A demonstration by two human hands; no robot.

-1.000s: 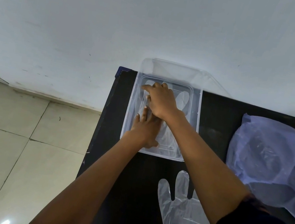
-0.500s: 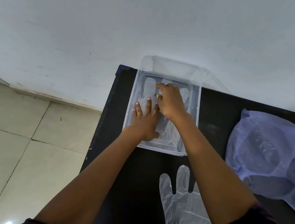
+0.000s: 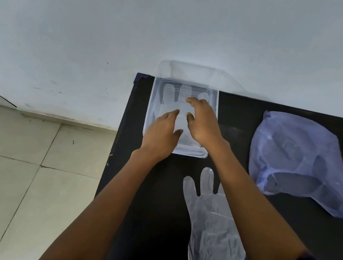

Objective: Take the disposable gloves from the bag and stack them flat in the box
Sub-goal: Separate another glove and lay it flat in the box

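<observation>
A clear plastic box (image 3: 154, 95) stands at the far left of the black table, with a clear disposable glove (image 3: 187, 91) lying flat inside, fingers toward the wall. My left hand (image 3: 162, 134) hovers over the box's near left part, fingers loosely spread and holding nothing. My right hand (image 3: 203, 121) is over the box's right side, fingers curled apart and empty. Another clear glove (image 3: 213, 227) lies flat on the table near me, partly under my right forearm. The bluish plastic bag (image 3: 297, 160) lies crumpled at the right.
The box's clear lid (image 3: 193, 72) leans against the white wall behind it. The black table (image 3: 248, 111) ends at its left edge just beside the box, with tiled floor (image 3: 11, 171) below.
Both hands have drawn back toward me and lifted off the glove in the box. The right hand moved from the box's far left corner to its right side.
</observation>
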